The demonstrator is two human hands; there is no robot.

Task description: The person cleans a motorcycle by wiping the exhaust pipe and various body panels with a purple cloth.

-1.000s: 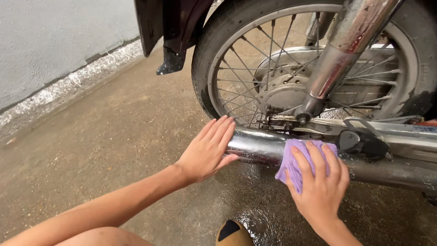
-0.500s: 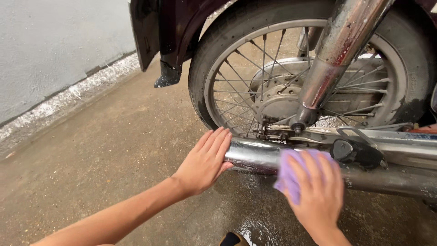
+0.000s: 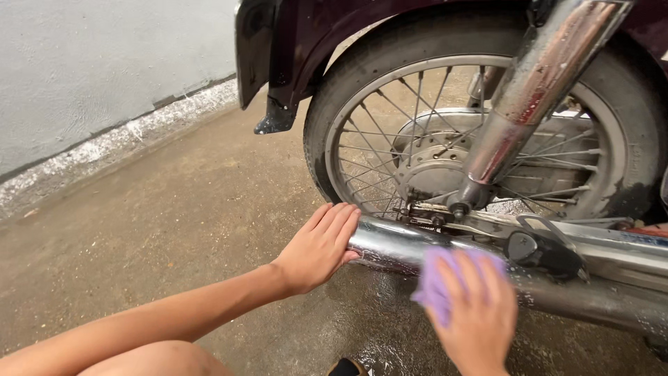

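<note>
Exhaust pipe [image 3: 396,247] below spoked wheel [image 3: 480,132]; left hand [image 3: 316,249] on pipe's rear end, right hand [image 3: 476,317] pressing cloth [image 3: 435,282] on pipe, further right. Wall [image 3: 90,69] left, beyond floor [image 3: 160,230].

a: how many hands do we count? two, both bare: our left hand [image 3: 316,247] at about eight o'clock and our right hand [image 3: 476,313] at five o'clock.

b: and cloths? we see one purple cloth [image 3: 435,282], under the right hand.

a: wheels? one spoked wheel [image 3: 487,118] at one o'clock, with one tyre around it.

b: we count one chrome exhaust pipe [image 3: 390,244] near the centre, and one shock absorber [image 3: 529,90] toward one o'clock.

a: mudguards? one dark mudguard [image 3: 278,56] at eleven o'clock.

b: one black footpeg [image 3: 543,251] at three o'clock. the spokes are too many and too fine for us to count.

a: one grey wall [image 3: 104,63] at ten o'clock, one wet concrete floor [image 3: 174,223].
</note>
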